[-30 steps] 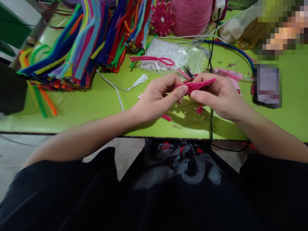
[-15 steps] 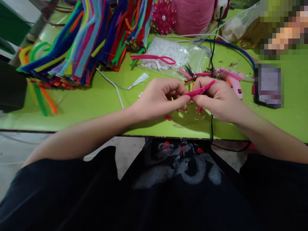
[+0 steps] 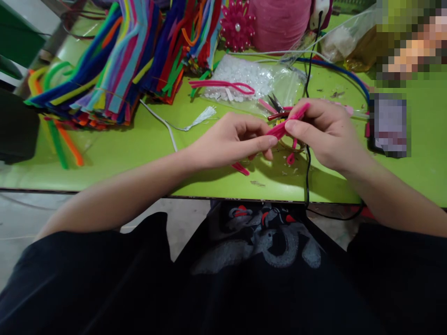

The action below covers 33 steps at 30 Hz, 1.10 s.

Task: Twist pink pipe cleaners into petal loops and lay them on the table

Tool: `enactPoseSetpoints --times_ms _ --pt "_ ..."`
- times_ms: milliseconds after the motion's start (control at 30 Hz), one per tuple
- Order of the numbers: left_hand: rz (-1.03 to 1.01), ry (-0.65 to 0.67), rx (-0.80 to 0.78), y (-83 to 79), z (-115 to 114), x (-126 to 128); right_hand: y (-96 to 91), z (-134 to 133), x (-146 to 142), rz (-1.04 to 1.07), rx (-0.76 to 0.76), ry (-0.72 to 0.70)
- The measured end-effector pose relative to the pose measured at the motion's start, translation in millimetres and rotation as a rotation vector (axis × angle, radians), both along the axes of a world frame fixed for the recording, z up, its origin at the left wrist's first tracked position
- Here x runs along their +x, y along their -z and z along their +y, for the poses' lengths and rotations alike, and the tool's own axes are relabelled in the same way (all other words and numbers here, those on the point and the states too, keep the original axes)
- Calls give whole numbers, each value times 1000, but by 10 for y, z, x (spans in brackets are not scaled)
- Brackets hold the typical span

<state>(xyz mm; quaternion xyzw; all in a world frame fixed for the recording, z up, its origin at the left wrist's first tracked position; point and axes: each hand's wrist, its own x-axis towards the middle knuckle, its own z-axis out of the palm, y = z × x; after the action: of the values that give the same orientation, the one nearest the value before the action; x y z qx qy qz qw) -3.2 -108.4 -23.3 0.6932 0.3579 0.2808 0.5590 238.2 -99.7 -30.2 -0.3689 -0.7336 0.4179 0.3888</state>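
Note:
Between my two hands is a folded bright pink pipe cleaner (image 3: 279,130), held just above the green table. My left hand (image 3: 240,139) pinches its lower left end between thumb and fingers. Farther up, my right hand (image 3: 323,132) grips the same piece, and its tip pokes out past the fingers. Under the hands lie scissors (image 3: 279,111), partly hidden. A small pink loop (image 3: 291,159) rests on the table below my right hand. Another pink piece (image 3: 241,168) shows beneath my left hand.
Bundles of coloured pipe cleaners (image 3: 115,70) lie at the back left. A bag of white beads (image 3: 240,74) has a looped pink pipe cleaner (image 3: 226,85) on it. A pink flower (image 3: 238,25), a phone-like object (image 3: 389,123) and a black cable (image 3: 308,181) are also around.
My right hand has risen slightly and shifted its grip along the pink pipe cleaner. My left hand stays nearly in place. The small pink loop now shows more fully.

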Motion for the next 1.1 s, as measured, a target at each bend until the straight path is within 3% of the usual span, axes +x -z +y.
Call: enactPoseSetpoints --times_ms 200,433,567,700,833,933,1100 --pt "-16 38 -100 37 11 -14 -63 -3 5 -89 141 -5" --pt "89 198 -129 25 -4 -4 -36 -2 4 -260 591 -60" --pt "105 204 -207 66 15 0 13 18 39 -402 851 -58" --pt "137 194 -223 100 28 8 24 40 92 -555 896 -65" --pt "192 170 -198 100 41 40 15 137 154 -512 1052 -110" --pt "183 126 -240 91 73 81 10 195 183 -515 1078 -119" --pt "111 109 -258 78 112 102 45 172 180 -494 1058 41"
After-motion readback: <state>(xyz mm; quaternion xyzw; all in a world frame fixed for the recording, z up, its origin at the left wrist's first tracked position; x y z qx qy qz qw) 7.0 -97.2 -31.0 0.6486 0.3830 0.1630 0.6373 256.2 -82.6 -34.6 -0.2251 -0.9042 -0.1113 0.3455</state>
